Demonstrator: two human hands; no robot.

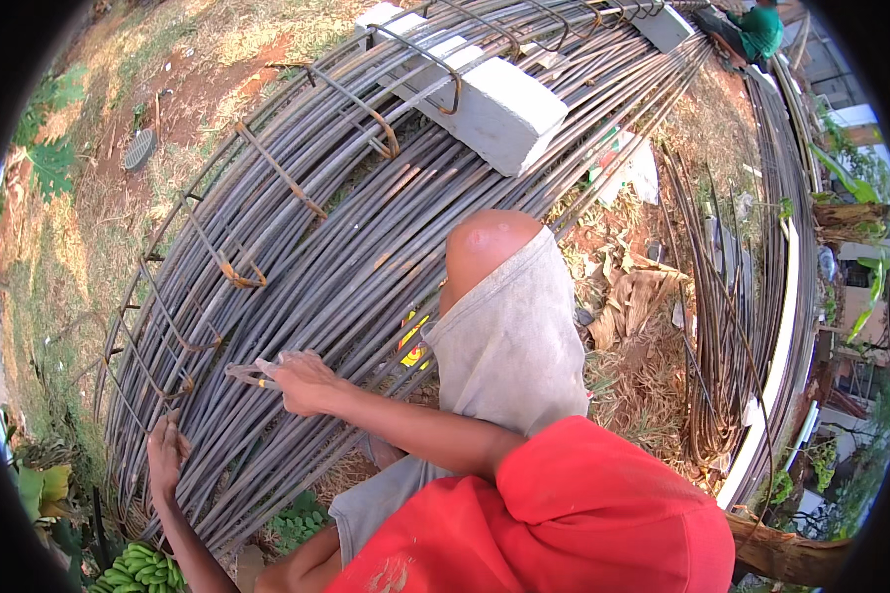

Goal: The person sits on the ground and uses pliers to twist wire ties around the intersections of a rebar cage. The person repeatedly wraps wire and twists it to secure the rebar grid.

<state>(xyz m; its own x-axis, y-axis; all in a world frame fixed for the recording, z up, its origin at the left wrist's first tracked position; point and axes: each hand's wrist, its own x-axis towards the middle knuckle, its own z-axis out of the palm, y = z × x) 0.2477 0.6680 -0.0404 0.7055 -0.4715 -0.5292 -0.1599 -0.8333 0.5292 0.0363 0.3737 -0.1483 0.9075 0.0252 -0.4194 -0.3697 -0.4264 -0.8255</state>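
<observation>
My right hand (305, 382) grips steel pincers (248, 375) with a yellow band on the handle, held over a long bundle of steel rebar (341, 274). My left hand (166, 451) is lower left, fingers bent against the outer bars. Just above its fingertips is the lower end of a bent stirrup (130, 393). Whether those fingers pinch a wire or bar cannot be made out. More rectangular stirrups (222, 267) with rusty hooked corners wrap the left-hand group of bars.
A white concrete block (515, 111) lies amid the bars, and another block (661, 28) is farther off. At upper right is a co-worker in a green shirt (759, 33). More rebar (775, 244) lies right. Green bananas (139, 571) sit lower left; dry leaves (630, 300) litter the ground.
</observation>
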